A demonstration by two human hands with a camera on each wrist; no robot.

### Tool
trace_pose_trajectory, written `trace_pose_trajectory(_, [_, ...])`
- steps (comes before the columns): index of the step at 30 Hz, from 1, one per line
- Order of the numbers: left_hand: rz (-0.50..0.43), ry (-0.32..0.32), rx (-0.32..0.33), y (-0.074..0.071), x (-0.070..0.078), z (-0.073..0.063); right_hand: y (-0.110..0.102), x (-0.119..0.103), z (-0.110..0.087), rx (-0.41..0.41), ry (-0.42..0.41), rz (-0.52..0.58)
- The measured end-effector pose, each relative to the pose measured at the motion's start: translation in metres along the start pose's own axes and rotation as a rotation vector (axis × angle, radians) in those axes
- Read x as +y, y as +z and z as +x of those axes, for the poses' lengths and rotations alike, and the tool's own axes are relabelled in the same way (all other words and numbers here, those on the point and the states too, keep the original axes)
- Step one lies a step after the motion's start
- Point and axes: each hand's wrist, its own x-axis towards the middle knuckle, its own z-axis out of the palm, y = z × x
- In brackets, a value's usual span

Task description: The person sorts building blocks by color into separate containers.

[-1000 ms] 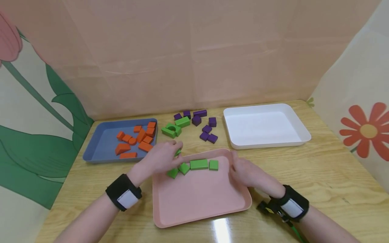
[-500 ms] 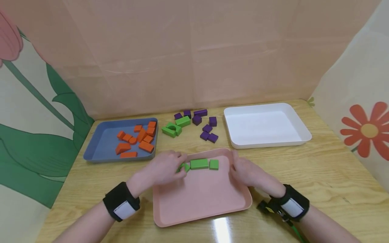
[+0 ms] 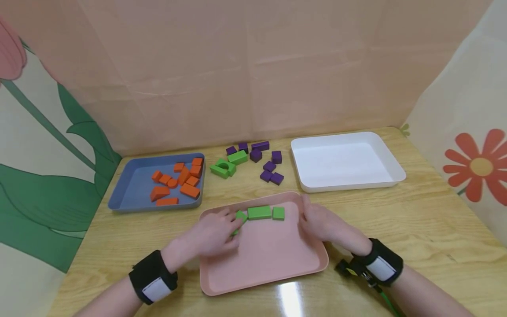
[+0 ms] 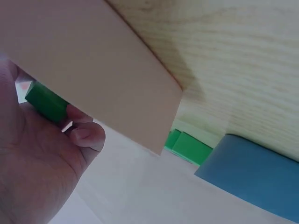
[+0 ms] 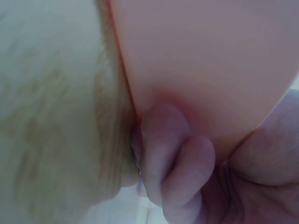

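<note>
Inside the left end of the pink tray, my left hand has its fingers bent down around a green block, mostly hidden from above. Against its fingertips lies a second green block. A long green block and a green cube follow along the tray's far side. My right hand grips the tray's right wall, with curled fingers pressed to the outside in the right wrist view.
A blue tray with several orange blocks stands at the left. Green blocks and several purple blocks lie on the table behind the pink tray. A white tray sits at the back right, before the paper-covered wall.
My left hand has come down from the pink tray's far left rim into the tray and shifted toward me, with a green block at its fingers. My right hand stays on the tray wall.
</note>
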Motion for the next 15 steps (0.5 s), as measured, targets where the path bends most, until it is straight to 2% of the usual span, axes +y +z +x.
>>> trace_pose_trajectory(5, [-0.010, 0.024, -0.026, 0.004, 0.001, -0.004, 0.000, 0.000, 0.000, 0.000, 0.001, -0.005])
trace_pose_trajectory(8, [-0.003, 0.057, -0.018, 0.005, 0.000, -0.006, -0.001, -0.001, 0.000, -0.002, 0.006, -0.011])
trace_pose_trajectory(12, [-0.009, 0.092, 0.048, 0.006, -0.002, -0.010, -0.001, -0.001, 0.000, 0.002, 0.001, -0.010])
trace_pose_trajectory(15, [-0.036, 0.055, 0.090, 0.004, -0.006, -0.012, -0.001, -0.001, 0.000, 0.014, -0.011, -0.013])
